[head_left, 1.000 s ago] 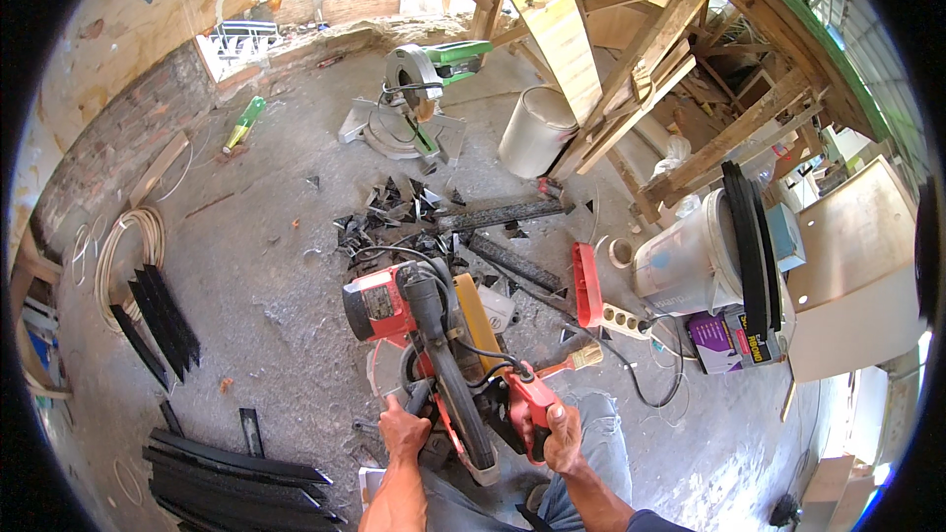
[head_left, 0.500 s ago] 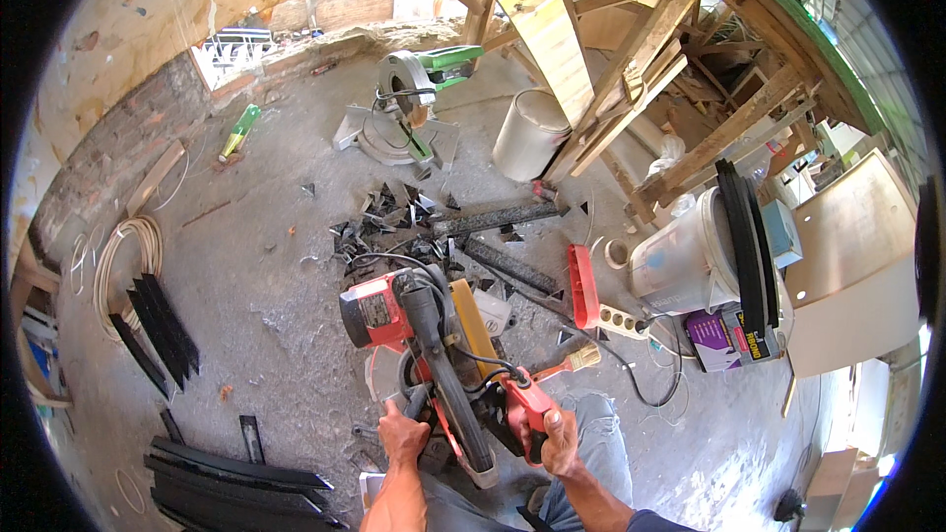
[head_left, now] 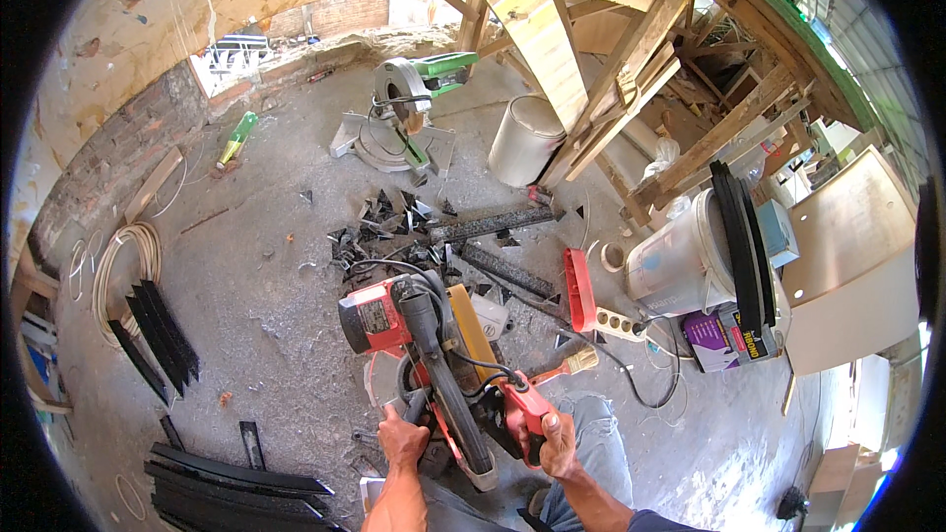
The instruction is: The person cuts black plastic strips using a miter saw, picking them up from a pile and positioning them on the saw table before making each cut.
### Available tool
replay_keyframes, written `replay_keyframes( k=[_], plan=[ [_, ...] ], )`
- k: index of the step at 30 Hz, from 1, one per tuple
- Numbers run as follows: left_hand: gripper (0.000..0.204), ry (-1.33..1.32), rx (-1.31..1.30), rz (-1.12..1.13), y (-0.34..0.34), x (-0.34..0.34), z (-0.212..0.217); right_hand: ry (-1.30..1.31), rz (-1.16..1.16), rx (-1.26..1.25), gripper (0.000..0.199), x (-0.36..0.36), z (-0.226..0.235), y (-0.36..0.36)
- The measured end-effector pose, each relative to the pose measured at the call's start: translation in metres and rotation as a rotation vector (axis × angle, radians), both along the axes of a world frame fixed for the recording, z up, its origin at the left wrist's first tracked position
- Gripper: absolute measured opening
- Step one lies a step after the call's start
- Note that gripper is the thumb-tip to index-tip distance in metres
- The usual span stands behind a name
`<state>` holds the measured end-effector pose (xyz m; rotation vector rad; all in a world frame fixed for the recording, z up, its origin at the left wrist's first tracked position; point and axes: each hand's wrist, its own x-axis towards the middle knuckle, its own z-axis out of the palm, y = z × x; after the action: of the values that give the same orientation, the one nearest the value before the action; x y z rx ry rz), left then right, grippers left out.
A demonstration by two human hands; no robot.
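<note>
With left hand (head_left: 402, 435) wrapped round a black grip (head_left: 420, 402) and right hand (head_left: 559, 443) curled about a red handle (head_left: 528, 404), holds a miter saw (head_left: 451, 396). Slants lengthwise, near right to far left, pointing a red motor (head_left: 374, 317) leftward. Looks mostly black and red. Stands on the floor (head_left: 266, 335), well off its far edge.

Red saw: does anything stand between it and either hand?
Nothing visible does. The right hand grips the red saw by its handle; the left hand is close against the saw's left side, though its hold is partly hidden.
</note>
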<state>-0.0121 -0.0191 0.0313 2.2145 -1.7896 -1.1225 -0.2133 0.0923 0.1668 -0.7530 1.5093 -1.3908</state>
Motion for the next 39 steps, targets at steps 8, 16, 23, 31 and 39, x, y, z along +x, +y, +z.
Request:
replay_keyframes(
  k=[8, 16, 23, 31, 39],
  plan=[
    [0.045, 0.004, -0.006, 0.012, -0.001, -0.003, 0.002, -0.009, -0.031, -0.018, 0.067, 0.003, 0.004, -0.003],
    [0.045, -0.015, -0.01, 0.007, 0.001, -0.001, -0.004, -0.003, -0.024, 0.002, 0.068, 0.002, 0.001, 0.0],
    [0.042, 0.007, -0.004, 0.0, 0.0, -0.003, -0.002, -0.001, -0.016, 0.002, 0.069, 0.001, 0.003, -0.001],
    [0.04, 0.015, -0.022, 0.002, 0.001, 0.0, -0.001, -0.012, -0.008, -0.004, 0.067, 0.001, 0.001, 0.0],
    [0.04, 0.016, -0.002, -0.002, -0.001, -0.002, 0.006, -0.04, -0.01, -0.001, 0.065, 0.002, 0.003, 0.001]
  ],
)
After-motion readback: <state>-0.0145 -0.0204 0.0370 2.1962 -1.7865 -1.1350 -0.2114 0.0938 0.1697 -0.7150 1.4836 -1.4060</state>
